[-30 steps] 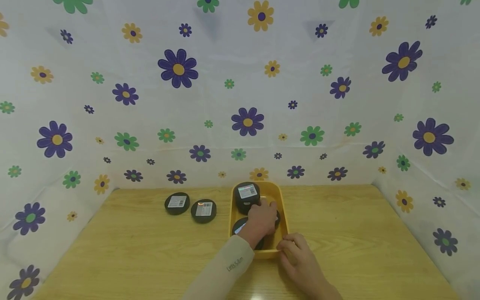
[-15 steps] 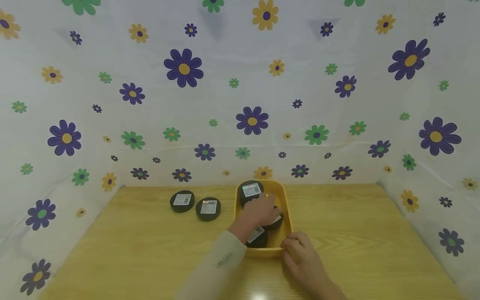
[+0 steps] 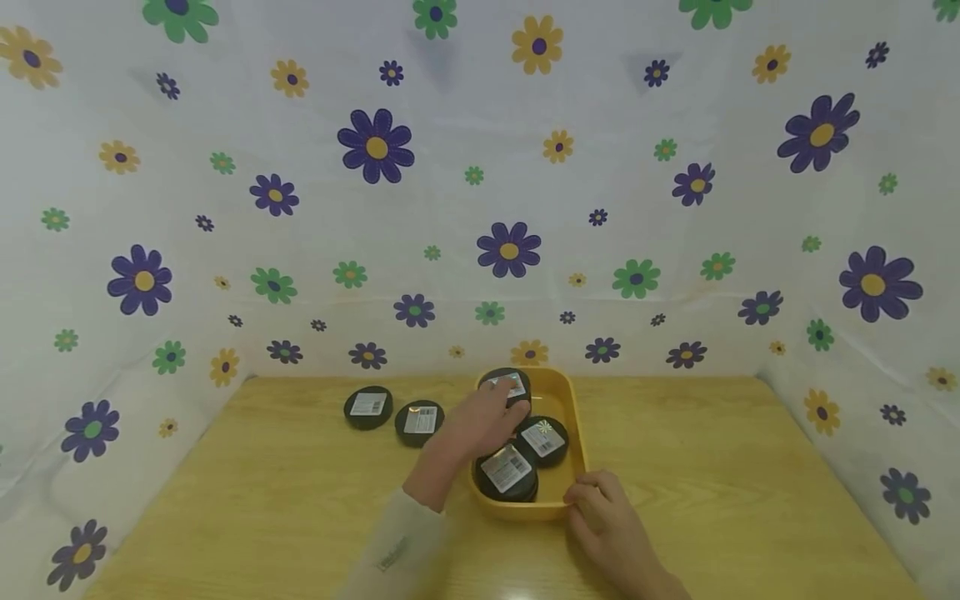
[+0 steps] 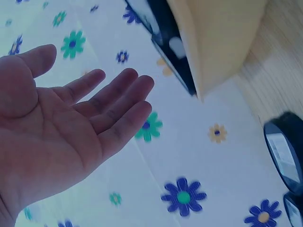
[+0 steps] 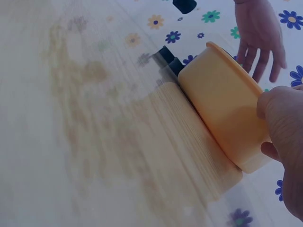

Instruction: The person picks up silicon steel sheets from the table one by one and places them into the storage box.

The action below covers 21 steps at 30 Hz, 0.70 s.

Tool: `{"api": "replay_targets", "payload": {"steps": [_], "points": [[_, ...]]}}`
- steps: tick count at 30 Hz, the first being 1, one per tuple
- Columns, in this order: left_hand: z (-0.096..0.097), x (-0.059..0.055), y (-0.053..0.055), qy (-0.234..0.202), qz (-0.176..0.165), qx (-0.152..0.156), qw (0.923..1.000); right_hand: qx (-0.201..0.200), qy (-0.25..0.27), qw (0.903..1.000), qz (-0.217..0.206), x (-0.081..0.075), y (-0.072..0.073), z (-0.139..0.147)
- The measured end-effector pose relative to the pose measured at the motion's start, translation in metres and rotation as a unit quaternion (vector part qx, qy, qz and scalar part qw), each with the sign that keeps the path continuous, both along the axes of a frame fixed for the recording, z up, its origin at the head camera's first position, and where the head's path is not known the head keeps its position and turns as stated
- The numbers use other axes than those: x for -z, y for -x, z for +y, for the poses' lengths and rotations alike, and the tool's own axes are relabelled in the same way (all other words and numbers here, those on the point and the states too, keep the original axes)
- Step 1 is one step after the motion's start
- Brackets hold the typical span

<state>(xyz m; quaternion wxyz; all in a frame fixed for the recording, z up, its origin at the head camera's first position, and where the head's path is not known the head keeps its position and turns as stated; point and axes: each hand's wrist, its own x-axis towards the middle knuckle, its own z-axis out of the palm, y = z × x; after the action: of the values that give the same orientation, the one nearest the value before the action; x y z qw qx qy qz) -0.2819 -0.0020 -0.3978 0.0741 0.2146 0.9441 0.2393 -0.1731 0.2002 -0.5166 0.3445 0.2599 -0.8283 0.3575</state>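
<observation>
A yellow plastic bin [image 3: 576, 417] stands on the table with round black discs inside, each with a white barcode label. One disc [image 3: 544, 440] lies at its right side, another [image 3: 506, 475] lies stacked at the front left, and a third [image 3: 519, 382] sits high at the back left. My left hand [image 3: 483, 421] is over the bin's left side, its fingers overlapping the back disc in the head view. In the left wrist view its fingers are loosely extended and the palm holds nothing. My right hand [image 3: 611, 521] grips the bin's front right corner, with the thumb lower on the outer wall.
Two more black discs [image 3: 368, 407] lie on the wooden table [image 3: 690, 450] left of the bin. A white cloth with printed flowers [image 3: 600, 175] hangs behind the table and along both sides.
My left hand has withdrawn leftward from the disc at the bin's right side, leaving that disc uncovered. My right hand keeps its grip on the bin's corner. The head view has shifted slightly.
</observation>
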Motion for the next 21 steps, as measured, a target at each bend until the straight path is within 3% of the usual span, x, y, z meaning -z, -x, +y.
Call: {"api": "replay_targets", "payload": {"steps": [6,13,21], "points": [[-0.028,0.002,-0.004,-0.049,0.007,-0.046,0.9977,0.011,-0.01,0.9999,0.006,-0.002,0.0,-0.002],[-0.048,0.009,-0.01,-0.066,0.011,-0.096,0.9931,0.01,-0.011,0.9997,-0.022,-0.001,-0.001,0.0],[-0.065,0.015,-0.018,-0.075,0.02,-0.136,0.9876,-0.007,-0.002,1.0,-0.003,0.0,-0.001,0.0]]}}
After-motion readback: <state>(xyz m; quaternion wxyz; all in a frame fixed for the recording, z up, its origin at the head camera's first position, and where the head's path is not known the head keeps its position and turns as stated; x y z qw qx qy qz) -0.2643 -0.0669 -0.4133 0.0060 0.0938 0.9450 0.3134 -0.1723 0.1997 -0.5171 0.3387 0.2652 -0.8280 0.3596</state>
